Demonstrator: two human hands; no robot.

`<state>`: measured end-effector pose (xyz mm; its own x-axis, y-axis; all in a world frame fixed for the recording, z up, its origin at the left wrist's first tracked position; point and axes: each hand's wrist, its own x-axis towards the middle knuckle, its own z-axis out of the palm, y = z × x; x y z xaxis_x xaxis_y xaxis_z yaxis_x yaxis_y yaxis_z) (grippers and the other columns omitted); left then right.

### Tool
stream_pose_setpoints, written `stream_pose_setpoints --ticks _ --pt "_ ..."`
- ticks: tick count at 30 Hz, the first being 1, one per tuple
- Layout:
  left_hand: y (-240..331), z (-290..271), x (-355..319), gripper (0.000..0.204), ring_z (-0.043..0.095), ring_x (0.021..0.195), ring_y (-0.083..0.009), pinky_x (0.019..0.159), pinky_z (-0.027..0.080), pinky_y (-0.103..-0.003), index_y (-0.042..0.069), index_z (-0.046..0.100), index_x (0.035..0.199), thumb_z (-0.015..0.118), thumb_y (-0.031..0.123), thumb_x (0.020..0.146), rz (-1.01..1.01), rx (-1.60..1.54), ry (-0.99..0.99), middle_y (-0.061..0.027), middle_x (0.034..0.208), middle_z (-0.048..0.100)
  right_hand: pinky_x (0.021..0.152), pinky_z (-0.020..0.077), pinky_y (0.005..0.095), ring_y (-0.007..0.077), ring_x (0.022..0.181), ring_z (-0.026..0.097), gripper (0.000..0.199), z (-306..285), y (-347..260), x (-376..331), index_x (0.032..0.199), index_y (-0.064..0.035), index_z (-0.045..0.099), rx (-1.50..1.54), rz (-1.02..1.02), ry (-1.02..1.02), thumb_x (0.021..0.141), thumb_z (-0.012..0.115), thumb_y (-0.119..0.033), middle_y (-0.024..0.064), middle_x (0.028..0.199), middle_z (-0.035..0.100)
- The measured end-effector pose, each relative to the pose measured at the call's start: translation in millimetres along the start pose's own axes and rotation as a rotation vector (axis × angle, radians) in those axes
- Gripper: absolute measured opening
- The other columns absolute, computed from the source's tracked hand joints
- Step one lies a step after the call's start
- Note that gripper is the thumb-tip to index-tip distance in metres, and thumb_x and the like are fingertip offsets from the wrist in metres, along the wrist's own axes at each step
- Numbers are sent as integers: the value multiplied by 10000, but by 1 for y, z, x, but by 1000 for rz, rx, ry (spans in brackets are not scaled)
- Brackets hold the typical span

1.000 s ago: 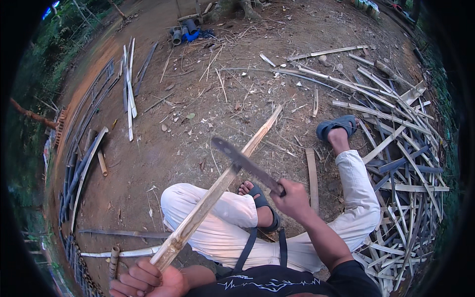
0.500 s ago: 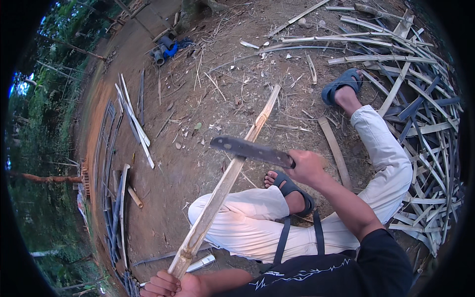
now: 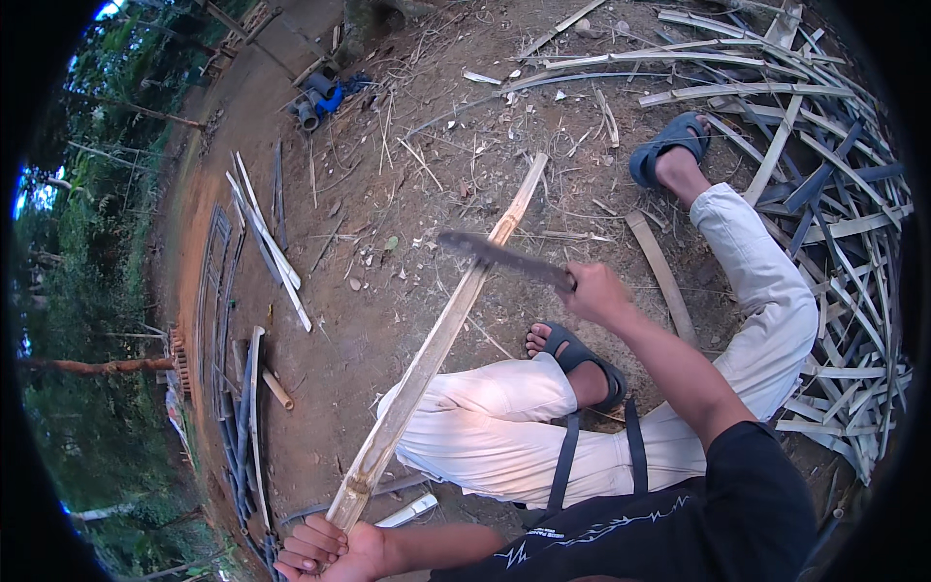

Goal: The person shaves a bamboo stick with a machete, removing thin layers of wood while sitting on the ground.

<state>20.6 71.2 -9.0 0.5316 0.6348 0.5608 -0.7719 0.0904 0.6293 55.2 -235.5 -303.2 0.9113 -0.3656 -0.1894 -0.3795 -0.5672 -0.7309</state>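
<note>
Trimming, it seems, the bamboo strip (image 3: 417,378) clenched in the left hand (image 3: 325,551), the right hand (image 3: 598,294) grips a machete (image 3: 511,259) across it farther out, any next stroke likely needing steadiness.

A tangled heap of split bamboo strips (image 3: 863,223) spreads over the brown soil (image 3: 335,339) at right. Farther off, dark tubes (image 3: 308,118) lie beside crumpled blue material (image 3: 330,101) near a tree trunk (image 3: 367,16); a short bamboo pole (image 3: 277,390) lies at left.
</note>
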Motion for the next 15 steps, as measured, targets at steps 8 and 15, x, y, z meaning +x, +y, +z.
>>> stream_pose_setpoints --ticks 8,15 --pt "-11 -18 5 422 148 431 -107 421 113 -277 179 275 628 408 245 1023 12 93 178 21 526 200 793 565 507 408 830 703 311 31 22 1 992 -30 660 -127 -254 -4 820 713 -283 208 877 706" --pt "-10 -41 12 422 149 421 -107 412 119 -278 179 271 617 410 228 1013 -41 26 118 24 519 199 769 569 496 398 813 708 261 16 26 29 896 -42 663 -43 16 62 798 732 -273 203 828 710"
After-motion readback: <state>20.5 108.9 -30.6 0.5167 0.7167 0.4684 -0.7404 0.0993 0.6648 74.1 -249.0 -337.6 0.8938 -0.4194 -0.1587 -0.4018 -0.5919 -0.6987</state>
